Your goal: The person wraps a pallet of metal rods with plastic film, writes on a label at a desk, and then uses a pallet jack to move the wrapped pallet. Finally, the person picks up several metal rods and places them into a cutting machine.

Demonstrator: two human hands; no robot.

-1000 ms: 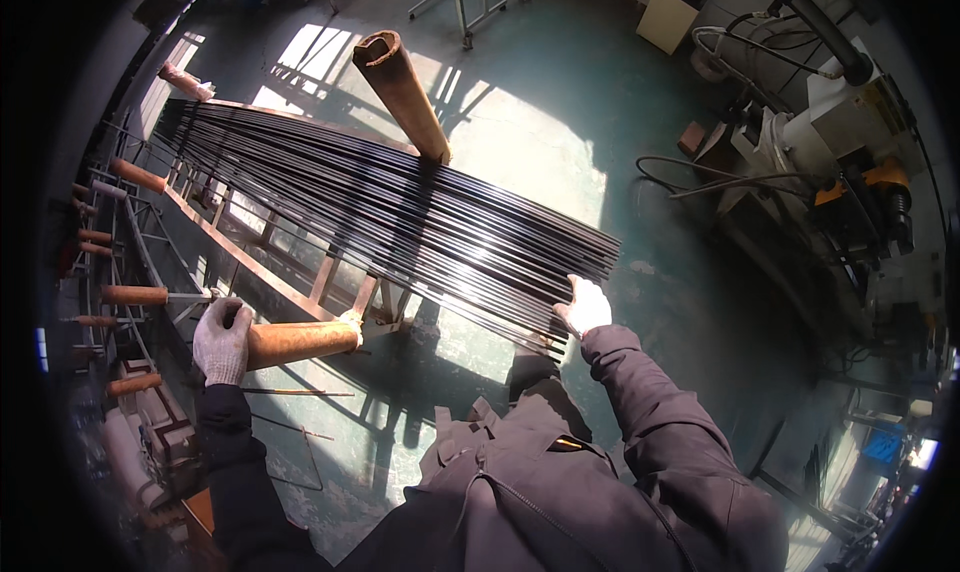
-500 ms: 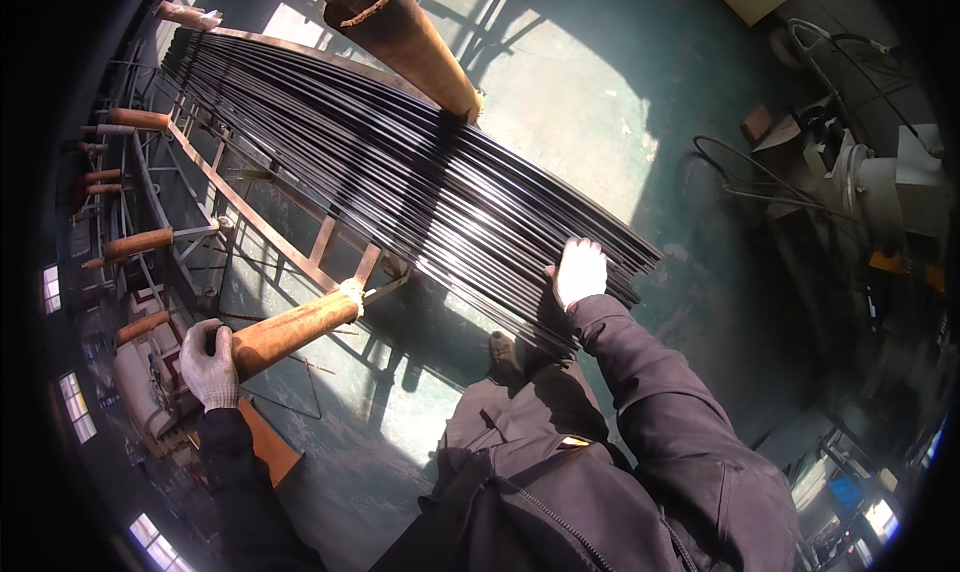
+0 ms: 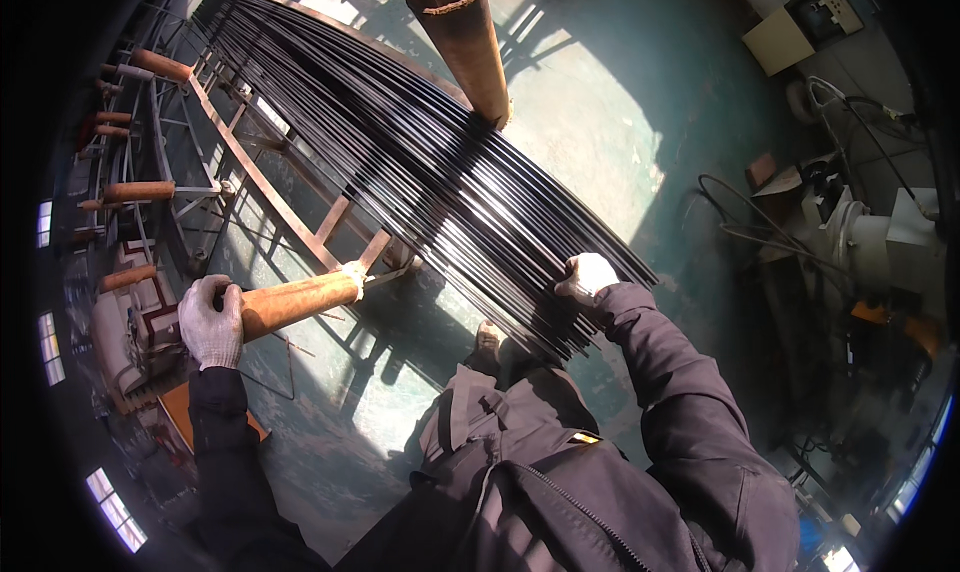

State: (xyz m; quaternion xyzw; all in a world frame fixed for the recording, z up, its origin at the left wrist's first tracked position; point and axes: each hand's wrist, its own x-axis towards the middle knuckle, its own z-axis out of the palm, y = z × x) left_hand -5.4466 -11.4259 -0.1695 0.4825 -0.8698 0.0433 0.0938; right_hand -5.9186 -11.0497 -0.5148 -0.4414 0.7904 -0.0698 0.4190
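Observation:
A wide bundle of long, thin dark metal rods runs from the far left to just in front of my legs. Near its close end, my right hand, in a white glove, has its fingers curled down around some of the rods; how many is hidden. My left hand, in a pale knitted glove, is hooked over the end of a rusty pipe post, thumb and fingers bent around its rim. Another rusty pipe post rises on the far side of the bundle.
A rusty steel frame lies under and left of the rods. Several more rusty posts stand along the left. On the right are a grey machine and a looped cable. Sunlit patches and shadows cross the green floor.
My right hand has gone from lying extended over the rods to fingers curled around some. My left hand stays at the pipe post's end. The whole view has shifted slightly.

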